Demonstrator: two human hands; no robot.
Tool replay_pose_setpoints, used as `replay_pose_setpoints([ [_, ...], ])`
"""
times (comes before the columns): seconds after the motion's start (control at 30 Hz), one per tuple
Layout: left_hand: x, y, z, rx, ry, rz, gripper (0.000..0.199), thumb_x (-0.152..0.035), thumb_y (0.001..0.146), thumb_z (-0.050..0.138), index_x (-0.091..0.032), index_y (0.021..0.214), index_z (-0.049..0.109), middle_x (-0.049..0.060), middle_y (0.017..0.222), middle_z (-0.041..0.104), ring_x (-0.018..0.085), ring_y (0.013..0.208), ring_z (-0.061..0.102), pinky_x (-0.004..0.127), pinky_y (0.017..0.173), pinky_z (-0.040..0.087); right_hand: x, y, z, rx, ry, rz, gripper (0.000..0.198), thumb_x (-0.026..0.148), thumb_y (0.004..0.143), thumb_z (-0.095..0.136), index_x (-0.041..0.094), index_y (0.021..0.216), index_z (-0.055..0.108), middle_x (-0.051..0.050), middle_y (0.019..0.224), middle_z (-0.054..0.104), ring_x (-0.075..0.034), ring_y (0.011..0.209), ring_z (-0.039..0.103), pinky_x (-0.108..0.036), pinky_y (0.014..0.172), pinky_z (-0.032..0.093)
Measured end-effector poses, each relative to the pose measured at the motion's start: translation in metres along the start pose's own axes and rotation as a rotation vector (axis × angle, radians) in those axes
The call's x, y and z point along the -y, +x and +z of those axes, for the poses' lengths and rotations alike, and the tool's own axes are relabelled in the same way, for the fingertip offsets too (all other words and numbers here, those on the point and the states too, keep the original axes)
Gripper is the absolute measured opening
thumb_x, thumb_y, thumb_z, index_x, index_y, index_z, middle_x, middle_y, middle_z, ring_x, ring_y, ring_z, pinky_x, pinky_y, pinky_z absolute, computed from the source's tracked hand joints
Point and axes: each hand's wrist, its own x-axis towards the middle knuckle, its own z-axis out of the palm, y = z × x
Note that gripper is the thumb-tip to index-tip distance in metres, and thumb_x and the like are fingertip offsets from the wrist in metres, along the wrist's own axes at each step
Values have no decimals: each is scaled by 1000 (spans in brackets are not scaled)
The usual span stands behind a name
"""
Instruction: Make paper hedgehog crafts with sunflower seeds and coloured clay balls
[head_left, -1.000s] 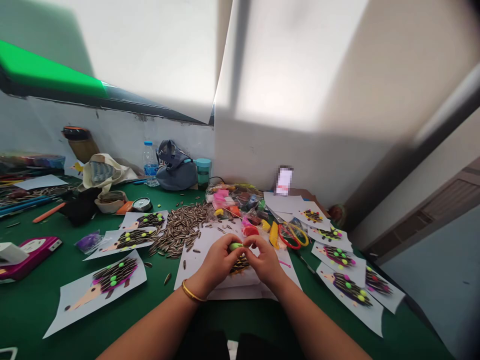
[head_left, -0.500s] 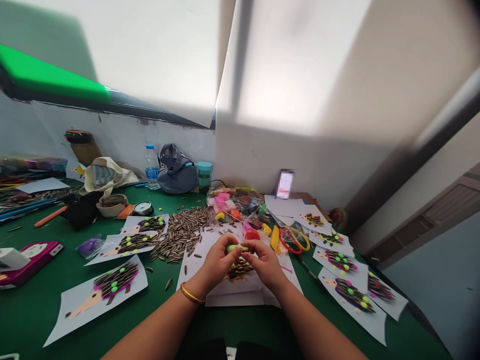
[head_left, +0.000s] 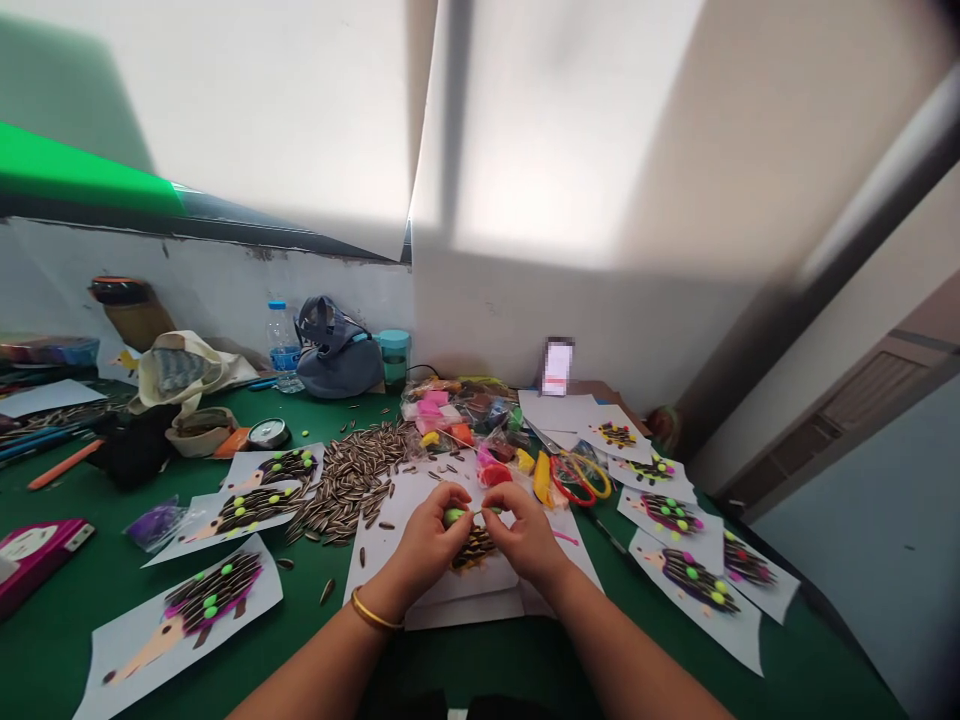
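Note:
Over a white sheet [head_left: 495, 606], both my hands meet with fingers closed. My left hand [head_left: 429, 540], a gold bangle on its wrist, pinches a lump of soft light green clay [head_left: 453, 516]. In my right hand [head_left: 527, 540] the fingertips are pressed together on a bit of the same clay, mostly hidden by the fingers. A thin strand seems to bridge the small gap between the fingertips. Below them lies a hedgehog picture [head_left: 474, 550] with sunflower-seed spines, partly covered by the hands. A heap of sunflower seeds [head_left: 360, 468] is just left of the sheet.
Bags of coloured clay [head_left: 457, 410] lie behind my hands, with red-handled scissors [head_left: 571, 482] to their right. Seed hedgehog pictures rest on both sides, one [head_left: 187, 620] at front left. A water bottle [head_left: 283, 350], a blue bag [head_left: 341, 355] and a phone [head_left: 556, 368] stand by the wall.
The green clay that stretched between both hands has been drawn out, leaving a lump at the left fingers. My fingertips are slightly lower, and the whole view has shifted, moving things leftward.

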Motion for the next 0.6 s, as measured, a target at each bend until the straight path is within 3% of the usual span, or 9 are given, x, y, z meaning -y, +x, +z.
replay_pose_setpoints([
  [0.13,2,0,1,97,-78,-59,32,-39,89,50,-19,110,61,2,81,65,15,63,60,29,64,48,-5,0,-6,-29,62,78,21,29,91,51,22,106,65,-4,88,67,-18,82,64,-34,77,51],
  [0.3,-6,1,0,-25,-185,-104,30,-48,83,60,-18,87,57,-5,59,51,10,51,48,23,52,38,3,-2,-9,-42,109,73,25,42,94,50,21,97,63,-4,80,66,-18,75,64,-33,72,53],
  [0.4,-13,0,2,-140,-410,-112,27,-45,86,58,-20,81,48,-6,62,50,9,54,46,21,55,39,18,-7,-2,-30,75,11,26,40,97,44,22,107,59,-6,91,67,-18,82,65,-33,76,53],
  [0.47,-17,-1,4,-170,-623,-138,24,-41,86,59,-20,82,47,-5,71,54,8,59,51,21,59,43,29,-11,3,56,116,-28,26,37,99,39,23,114,57,-5,93,68,-17,81,66,-31,75,54],
  [0.6,-25,-2,10,-197,-918,-261,34,-31,78,71,-22,104,53,-4,78,57,8,64,55,19,60,46,46,-14,11,127,16,-188,24,40,96,47,24,103,64,-5,90,72,-18,81,67,-31,76,52],
])
